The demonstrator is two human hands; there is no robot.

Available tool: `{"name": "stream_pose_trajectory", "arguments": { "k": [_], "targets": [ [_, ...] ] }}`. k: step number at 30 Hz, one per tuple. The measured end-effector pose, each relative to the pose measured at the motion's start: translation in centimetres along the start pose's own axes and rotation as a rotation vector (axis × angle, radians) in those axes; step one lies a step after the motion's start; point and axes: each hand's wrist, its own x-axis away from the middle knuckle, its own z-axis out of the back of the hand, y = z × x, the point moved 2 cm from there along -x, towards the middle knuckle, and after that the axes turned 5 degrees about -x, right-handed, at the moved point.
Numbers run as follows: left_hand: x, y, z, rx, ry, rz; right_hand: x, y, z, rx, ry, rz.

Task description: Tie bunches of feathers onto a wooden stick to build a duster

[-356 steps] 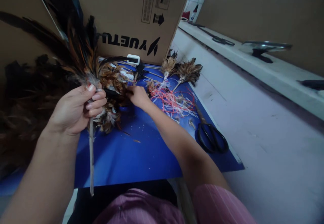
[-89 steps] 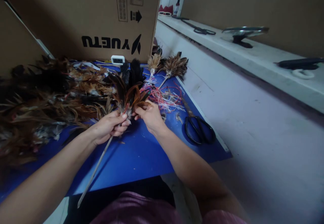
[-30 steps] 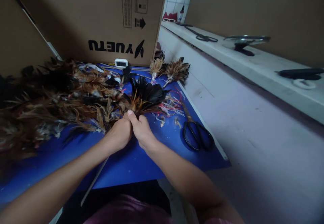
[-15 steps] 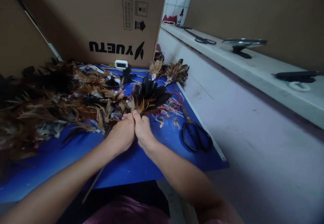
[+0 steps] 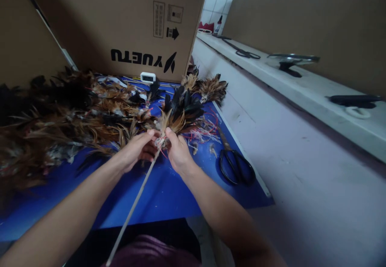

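A bundle of black and tan feathers (image 5: 183, 112) fans out at the end of a thin stick (image 5: 134, 206), which slants down toward my lap. My right hand (image 5: 179, 150) is closed on the base of the bundle, thumb on top. On the other side of that base, my left hand (image 5: 141, 148) has its fingers curled and apart, the fingertips near the binding. Red string hangs at the binding between the hands. Brown and black feathers (image 5: 69, 118) are heaped on the blue table (image 5: 141, 194) to the left.
Large black-handled scissors (image 5: 235, 164) lie at the right of the table, beside red and clear string scraps (image 5: 205, 128). Behind are a small white clock (image 5: 148, 77), feather bunches (image 5: 213, 86) and a cardboard box (image 5: 132, 17). A ledge (image 5: 304, 80) holds tools on the right.
My hands were pressed together over the bundle's base; my left hand has moved left and loosened, uncovering the binding. The stick's lower end has swung up into fuller view.
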Motion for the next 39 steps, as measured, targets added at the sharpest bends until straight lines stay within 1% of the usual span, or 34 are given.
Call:
{"name": "stream_pose_trajectory", "arguments": {
  "k": [4,8,12,19,26,28,30,32,36,39],
  "targets": [
    [-0.2,-0.3,-0.7,0.295,-0.098,0.082,0.4,0.0,-0.3,-0.034,-0.072,-0.055],
    [-0.2,-0.3,-1.1,0.401,-0.138,0.092,0.7,-0.5,-0.7,-0.02,-0.167,-0.089],
    [-0.2,-0.6,-0.9,0.383,-0.159,0.093,0.9,-0.5,-0.7,-0.013,-0.248,-0.139],
    [-0.1,-0.9,-0.7,0.344,-0.274,0.136,1.2,-0.8,-0.7,-0.004,-0.314,-0.191],
    [0.0,-0.7,-0.6,0.401,-0.406,0.079,1.2,-0.5,-0.7,-0.078,-0.406,-0.221],
    [0.1,-0.8,-0.6,0.41,-0.415,0.077,1.1,-0.5,-0.7,-0.099,-0.412,-0.189],
    [0.2,-0.8,-0.6,0.413,-0.416,0.083,1.0,-0.6,-0.7,-0.121,-0.41,-0.126],
    [0.3,-0.8,-0.7,0.41,-0.423,0.088,1.0,-0.8,-0.7,-0.12,-0.42,-0.102],
    [0.6,-0.4,-0.8,0.384,-0.44,0.096,1.0,-1.1,-0.7,-0.092,-0.448,-0.161],
    [0.8,-0.2,-0.7,0.339,-0.426,0.103,0.9,-1.2,-0.5,-0.065,-0.476,-0.184]
  ]
}}
